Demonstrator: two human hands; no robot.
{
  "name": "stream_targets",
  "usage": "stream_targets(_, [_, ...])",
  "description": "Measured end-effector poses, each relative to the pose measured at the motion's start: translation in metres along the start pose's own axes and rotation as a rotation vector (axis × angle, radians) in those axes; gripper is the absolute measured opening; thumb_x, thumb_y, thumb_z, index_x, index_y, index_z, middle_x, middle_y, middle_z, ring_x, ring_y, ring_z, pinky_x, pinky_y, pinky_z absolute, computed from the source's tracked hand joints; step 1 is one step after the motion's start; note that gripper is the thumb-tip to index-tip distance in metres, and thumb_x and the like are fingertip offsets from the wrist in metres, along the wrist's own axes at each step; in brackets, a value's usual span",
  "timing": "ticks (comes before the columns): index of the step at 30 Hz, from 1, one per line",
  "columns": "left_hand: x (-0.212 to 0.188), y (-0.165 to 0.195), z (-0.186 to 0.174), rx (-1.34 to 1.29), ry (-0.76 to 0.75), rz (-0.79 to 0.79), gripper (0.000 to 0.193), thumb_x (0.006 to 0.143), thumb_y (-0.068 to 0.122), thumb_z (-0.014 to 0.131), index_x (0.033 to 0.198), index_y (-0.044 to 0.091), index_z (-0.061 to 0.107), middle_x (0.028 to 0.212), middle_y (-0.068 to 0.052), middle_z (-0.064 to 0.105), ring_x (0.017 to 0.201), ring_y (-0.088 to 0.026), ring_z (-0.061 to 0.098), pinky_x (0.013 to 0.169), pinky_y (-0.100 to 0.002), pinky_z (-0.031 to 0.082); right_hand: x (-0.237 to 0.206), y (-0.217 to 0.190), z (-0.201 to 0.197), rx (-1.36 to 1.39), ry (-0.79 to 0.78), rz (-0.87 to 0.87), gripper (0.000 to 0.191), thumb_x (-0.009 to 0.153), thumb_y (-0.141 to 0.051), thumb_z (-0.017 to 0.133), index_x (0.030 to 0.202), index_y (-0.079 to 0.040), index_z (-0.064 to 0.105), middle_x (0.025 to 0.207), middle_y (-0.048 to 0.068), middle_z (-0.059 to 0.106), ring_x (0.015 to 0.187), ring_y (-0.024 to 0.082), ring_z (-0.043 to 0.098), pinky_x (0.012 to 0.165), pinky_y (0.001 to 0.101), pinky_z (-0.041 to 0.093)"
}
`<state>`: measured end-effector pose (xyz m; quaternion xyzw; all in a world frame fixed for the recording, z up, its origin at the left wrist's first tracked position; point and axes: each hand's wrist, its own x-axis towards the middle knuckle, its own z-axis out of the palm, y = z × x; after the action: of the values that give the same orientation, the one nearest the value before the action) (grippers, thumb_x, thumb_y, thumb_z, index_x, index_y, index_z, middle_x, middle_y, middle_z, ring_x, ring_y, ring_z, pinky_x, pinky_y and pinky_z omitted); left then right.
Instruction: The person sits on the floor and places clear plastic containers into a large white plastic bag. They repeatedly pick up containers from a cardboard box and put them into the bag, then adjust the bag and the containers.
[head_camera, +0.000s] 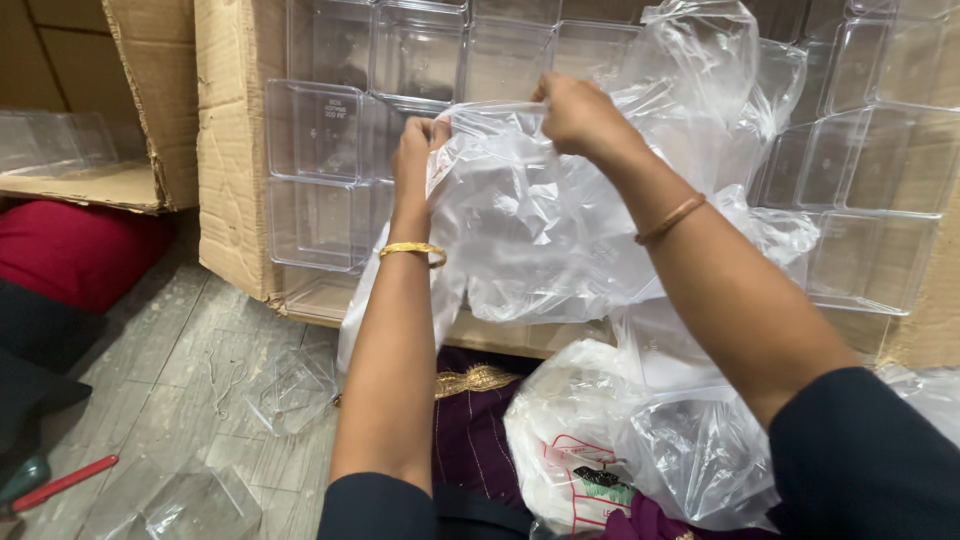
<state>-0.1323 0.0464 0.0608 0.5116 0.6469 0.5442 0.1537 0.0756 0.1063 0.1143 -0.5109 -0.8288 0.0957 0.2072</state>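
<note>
Both hands grip the top edge of a clear plastic bag (530, 230), the left hand (415, 150) and right hand (580, 115) pinching it near each other. Behind it, clear plastic containers (320, 160) fill a cardboard box (230, 150). A red-handled tool (62, 483) lies on the floor (180, 370).

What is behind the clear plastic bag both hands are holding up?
Behind the clear plastic bag, pinched by the left hand and right hand, stands a cardboard box stacked with clear plastic containers. The containers directly behind the bag are mostly covered.
</note>
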Motion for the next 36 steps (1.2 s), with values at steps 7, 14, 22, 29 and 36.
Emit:
stream_targets(7, [0.001,0.02,-0.018,-1.11,-0.041,-0.161,0.023,0.096,0.026,0.065,0.094,0.005,0.075,0.082,0.0,0.066,0.074,-0.01,0.06,0.065,-0.028,0.05,0.02,-0.002,-0.001,0.82,0.041,0.112,0.021,0.104,-0.016,0.06,0.112,0.001,0.067,0.081,0.002,0.063,0.064,0.013,0.053,0.057,0.0353,0.044])
stream_targets(14, [0.0,-0.005,-0.007,-0.943,0.028,-0.204,0.023,0.103,0.022,0.063,0.092,0.004,0.072,0.077,0.003,0.051,0.067,-0.01,0.046,0.056,-0.027,0.039,0.036,0.003,0.031,0.524,0.025,0.228,0.021,0.098,-0.025,0.057,0.107,-0.007,0.063,0.083,0.002,0.068,0.063,0.015,0.06,0.057,0.0348,0.05])
stream_targets(22, [-0.011,-0.017,-0.005,-0.558,0.121,0.021,0.029,0.099,0.03,0.064,0.097,0.003,0.076,0.081,0.003,0.071,0.072,-0.006,0.06,0.063,-0.024,0.05,0.031,-0.02,0.02,0.307,-0.024,0.212,0.047,0.107,-0.041,0.05,0.115,0.0,0.072,0.112,0.019,0.075,0.104,0.032,0.071,0.092,0.0446,0.055])
stream_targets(29, [0.001,0.001,-0.015,-0.477,0.01,0.009,0.052,0.101,0.046,0.067,0.078,0.0,0.072,0.064,0.002,0.059,0.061,-0.01,0.047,0.055,-0.029,0.037,-0.005,-0.047,-0.004,0.964,-0.785,0.139,0.071,0.081,-0.061,0.071,0.127,-0.007,0.063,0.113,0.002,0.072,0.1,0.014,0.068,0.085,0.0309,0.059])
stream_targets(36, [-0.006,-0.02,-0.027,-0.176,0.176,0.399,0.053,0.103,0.057,0.065,0.101,0.004,0.071,0.101,-0.011,0.07,0.095,-0.022,0.067,0.088,-0.035,0.053,0.0,-0.036,-0.032,0.637,-0.693,-0.284,0.046,0.102,-0.046,0.069,0.099,0.0,0.075,0.083,0.004,0.062,0.069,0.011,0.049,0.058,0.0294,0.039])
